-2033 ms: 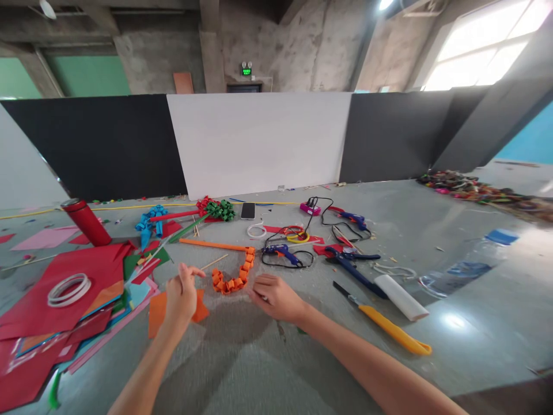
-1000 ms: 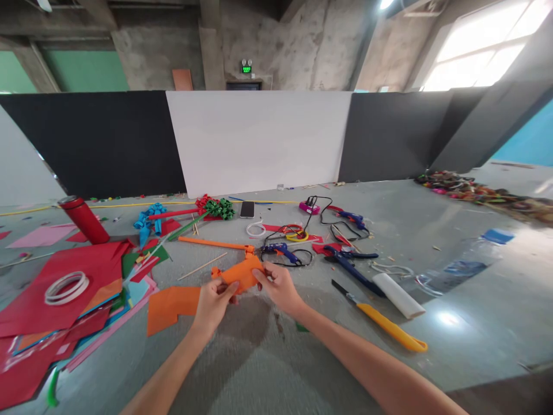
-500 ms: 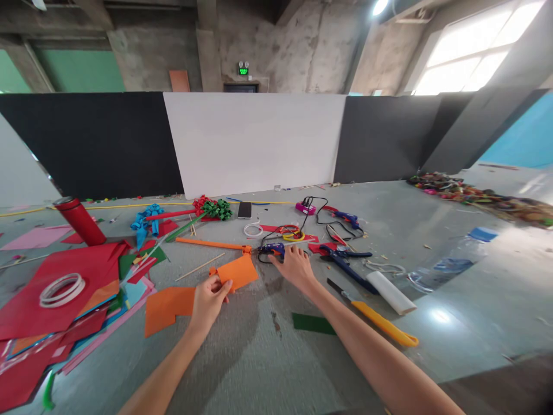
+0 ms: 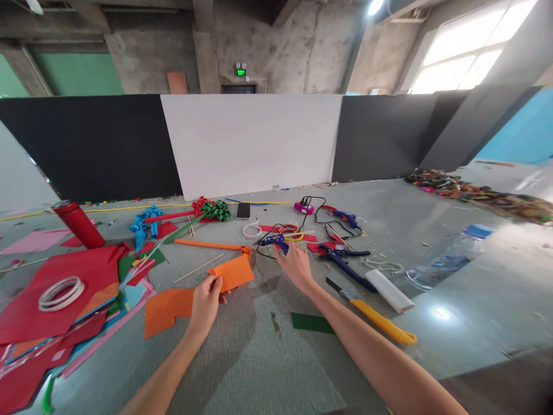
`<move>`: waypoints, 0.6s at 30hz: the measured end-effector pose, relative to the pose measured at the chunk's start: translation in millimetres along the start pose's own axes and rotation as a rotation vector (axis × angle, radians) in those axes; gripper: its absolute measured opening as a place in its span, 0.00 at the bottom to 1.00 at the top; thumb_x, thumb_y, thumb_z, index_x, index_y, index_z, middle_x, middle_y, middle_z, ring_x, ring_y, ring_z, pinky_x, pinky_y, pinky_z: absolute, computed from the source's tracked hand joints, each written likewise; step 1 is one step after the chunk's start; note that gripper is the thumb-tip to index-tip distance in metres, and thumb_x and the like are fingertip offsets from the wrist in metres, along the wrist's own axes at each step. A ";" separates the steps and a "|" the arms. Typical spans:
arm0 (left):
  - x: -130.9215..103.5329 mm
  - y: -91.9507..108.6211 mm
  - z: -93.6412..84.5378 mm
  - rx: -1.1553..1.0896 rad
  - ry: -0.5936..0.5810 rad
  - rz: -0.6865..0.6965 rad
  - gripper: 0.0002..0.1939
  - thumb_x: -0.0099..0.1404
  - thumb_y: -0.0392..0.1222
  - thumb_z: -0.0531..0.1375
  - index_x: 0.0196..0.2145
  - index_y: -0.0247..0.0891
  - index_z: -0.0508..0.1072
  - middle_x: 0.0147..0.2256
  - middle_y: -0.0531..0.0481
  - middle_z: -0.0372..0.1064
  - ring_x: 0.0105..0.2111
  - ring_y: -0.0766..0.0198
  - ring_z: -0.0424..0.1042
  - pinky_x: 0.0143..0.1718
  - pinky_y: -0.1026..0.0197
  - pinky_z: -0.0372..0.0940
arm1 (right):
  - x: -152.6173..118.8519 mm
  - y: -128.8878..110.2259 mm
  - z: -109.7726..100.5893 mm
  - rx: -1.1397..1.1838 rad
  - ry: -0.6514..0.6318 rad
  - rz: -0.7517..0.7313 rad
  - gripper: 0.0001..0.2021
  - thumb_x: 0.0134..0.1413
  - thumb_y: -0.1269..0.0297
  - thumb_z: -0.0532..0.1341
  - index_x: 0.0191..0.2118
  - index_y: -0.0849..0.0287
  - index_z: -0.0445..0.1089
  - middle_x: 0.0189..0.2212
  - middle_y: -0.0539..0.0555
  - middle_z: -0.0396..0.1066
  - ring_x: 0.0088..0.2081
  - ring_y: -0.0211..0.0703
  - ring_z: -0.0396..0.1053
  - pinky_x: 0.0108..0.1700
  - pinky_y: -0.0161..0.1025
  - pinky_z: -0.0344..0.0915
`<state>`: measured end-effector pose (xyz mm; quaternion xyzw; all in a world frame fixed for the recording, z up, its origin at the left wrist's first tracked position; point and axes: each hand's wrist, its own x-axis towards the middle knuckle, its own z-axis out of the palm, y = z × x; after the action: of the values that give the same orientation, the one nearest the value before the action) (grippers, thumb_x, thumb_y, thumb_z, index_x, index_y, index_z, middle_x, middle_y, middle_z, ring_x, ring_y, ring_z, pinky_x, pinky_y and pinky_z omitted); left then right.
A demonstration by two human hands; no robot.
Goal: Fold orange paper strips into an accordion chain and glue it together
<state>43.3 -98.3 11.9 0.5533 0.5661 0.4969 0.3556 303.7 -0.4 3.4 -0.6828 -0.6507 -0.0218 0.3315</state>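
My left hand (image 4: 208, 300) pinches a small piece of orange paper (image 4: 235, 272) between thumb and fingers, off the floor. My right hand (image 4: 294, 264) has its fingers closed round the handle of a blue hot glue gun (image 4: 273, 240), whose nozzle points left. A pale glue stick pokes out behind the gun, and a black cord trails from it. Just beyond the paper lies a rolled orange paper stick (image 4: 211, 245) with a small curled piece at its right end. More cut orange paper (image 4: 168, 313) rests on the floor left of my left hand.
To the right lie blue pliers (image 4: 345, 266), a yellow-handled knife (image 4: 382, 321), a white bar (image 4: 389, 291) and a water bottle (image 4: 451, 259). Coloured paper sheets (image 4: 26, 276), white tape rolls (image 4: 61, 293) and a red flask (image 4: 78, 225) occupy the left. Behind are a phone (image 4: 243, 211) and paper flowers (image 4: 216, 210).
My right hand has closed on the glue gun and tilted it up slightly, so more of its body shows. The orange paper in my left hand has shifted a little left.
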 end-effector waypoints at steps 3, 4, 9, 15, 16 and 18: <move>0.1 -1.6 -0.1 0.006 0.008 0.001 0.20 0.65 0.57 0.54 0.25 0.39 0.66 0.21 0.48 0.73 0.19 0.61 0.72 0.24 0.63 0.63 | 0.7 -0.2 -0.8 0.122 0.101 0.023 0.20 0.59 0.52 0.55 0.49 0.61 0.64 0.39 0.59 0.75 0.43 0.54 0.71 0.46 0.44 0.61; 0.1 -2.1 0.0 0.006 0.010 0.000 0.20 0.65 0.57 0.54 0.25 0.39 0.66 0.21 0.49 0.73 0.19 0.61 0.72 0.24 0.63 0.63 | 0.7 -0.2 -1.0 0.167 0.111 0.041 0.20 0.58 0.51 0.56 0.50 0.61 0.63 0.38 0.59 0.75 0.41 0.53 0.71 0.44 0.43 0.61; 0.1 -1.9 0.1 0.006 0.010 -0.007 0.20 0.65 0.57 0.54 0.26 0.39 0.68 0.22 0.48 0.73 0.19 0.61 0.72 0.24 0.63 0.63 | -2.5 -5.6 -5.5 0.384 0.122 0.081 0.21 0.54 0.49 0.59 0.49 0.58 0.62 0.33 0.54 0.74 0.31 0.47 0.70 0.36 0.39 0.61; -1.6 4.1 0.3 0.023 -0.008 0.009 0.19 0.64 0.55 0.55 0.24 0.38 0.69 0.21 0.49 0.73 0.21 0.61 0.72 0.25 0.63 0.62 | -13.9 -25.1 -21.2 0.435 0.109 0.050 0.21 0.48 0.45 0.64 0.41 0.56 0.66 0.25 0.47 0.70 0.25 0.41 0.64 0.30 0.35 0.58; -1.9 4.8 0.7 0.016 -0.015 0.011 0.19 0.63 0.55 0.56 0.23 0.38 0.69 0.21 0.48 0.74 0.21 0.61 0.73 0.25 0.64 0.63 | -16.2 -28.5 -23.4 0.440 0.108 0.045 0.22 0.47 0.45 0.65 0.40 0.56 0.67 0.25 0.47 0.70 0.24 0.40 0.63 0.29 0.35 0.57; -2.3 5.2 1.5 -0.004 -0.037 0.011 0.19 0.63 0.55 0.57 0.23 0.38 0.69 0.22 0.48 0.75 0.21 0.61 0.73 0.25 0.64 0.63 | -20.9 -34.6 -25.9 0.449 0.103 0.023 0.22 0.46 0.44 0.65 0.39 0.57 0.67 0.25 0.48 0.70 0.24 0.40 0.62 0.28 0.35 0.56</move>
<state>46.4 -100.8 16.1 0.5648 0.5556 0.4896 0.3642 279.7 -33.4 28.6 -0.5971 -0.6137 0.0924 0.5082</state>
